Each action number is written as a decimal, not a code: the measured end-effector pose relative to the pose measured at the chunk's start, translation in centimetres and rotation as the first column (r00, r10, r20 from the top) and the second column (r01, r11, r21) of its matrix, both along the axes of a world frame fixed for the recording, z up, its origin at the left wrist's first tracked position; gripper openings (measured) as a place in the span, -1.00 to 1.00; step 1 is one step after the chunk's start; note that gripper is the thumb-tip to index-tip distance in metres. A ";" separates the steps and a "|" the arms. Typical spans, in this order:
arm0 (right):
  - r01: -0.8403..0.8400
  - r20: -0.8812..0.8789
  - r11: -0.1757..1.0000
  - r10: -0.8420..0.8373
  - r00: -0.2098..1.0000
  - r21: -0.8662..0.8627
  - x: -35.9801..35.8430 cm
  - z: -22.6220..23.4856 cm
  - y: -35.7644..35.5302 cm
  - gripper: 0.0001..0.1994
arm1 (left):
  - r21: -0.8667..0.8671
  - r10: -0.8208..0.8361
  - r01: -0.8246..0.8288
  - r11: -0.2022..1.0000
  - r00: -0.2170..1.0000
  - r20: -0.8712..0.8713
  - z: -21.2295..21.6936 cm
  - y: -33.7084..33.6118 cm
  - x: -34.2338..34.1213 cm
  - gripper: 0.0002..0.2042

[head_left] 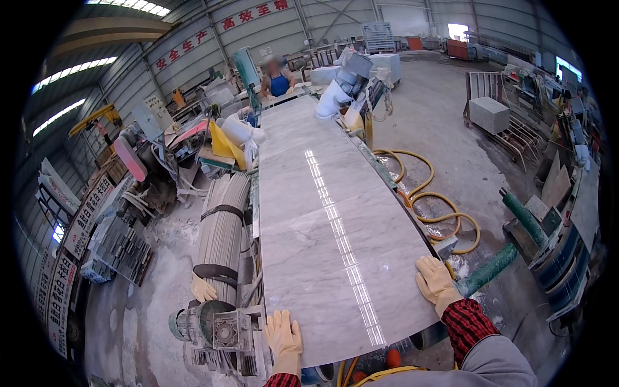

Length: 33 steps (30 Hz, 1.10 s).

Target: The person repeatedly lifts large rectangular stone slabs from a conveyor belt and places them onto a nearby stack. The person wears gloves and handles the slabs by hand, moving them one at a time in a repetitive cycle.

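Note:
A long grey-white veined marble slab (322,245) lies flat in front of me, with its polished top catching a stripe of light. My left hand (282,335), in a cream work glove, rests at the slab's near left edge with its fingers stretched forward and apart. At the right edge, a little farther along, my right hand (437,284) lies in a matching glove. Its fingers reach onto the slab's top, and its thumb is hard to make out. Neither hand holds a loose object. The slab's support is mostly hidden underneath.
Left of the slab stand a strapped bundle of strips (222,226), a gear motor (225,330) and a loose cream glove (204,288). A yellow hose (474,229) loops over the floor at right, near green rollers (487,269). A person (279,80) stands at the far end.

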State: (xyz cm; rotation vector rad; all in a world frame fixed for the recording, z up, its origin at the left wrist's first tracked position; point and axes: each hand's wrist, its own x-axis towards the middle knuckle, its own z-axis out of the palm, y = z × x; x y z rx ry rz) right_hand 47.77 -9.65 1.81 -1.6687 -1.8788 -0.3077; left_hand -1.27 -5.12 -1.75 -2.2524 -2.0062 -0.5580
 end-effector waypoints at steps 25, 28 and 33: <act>-0.021 -0.029 0.999 0.020 0.999 -0.032 -0.5 0.8 -1.0 -0.76 | -0.028 0.015 -0.015 0.999 1.000 0.006 0.4 -1.2 0.0 -0.50; -0.020 -0.023 1.000 0.019 1.000 -0.019 -0.4 0.5 -1.0 -0.76 | -0.029 0.010 -0.010 1.000 1.000 0.008 0.4 -1.3 -0.1 -0.51; -0.018 -0.037 1.000 0.018 0.999 -0.019 -0.3 0.3 -1.2 -0.75 | -0.040 0.014 -0.013 0.999 1.000 0.014 0.6 -1.4 0.0 -0.51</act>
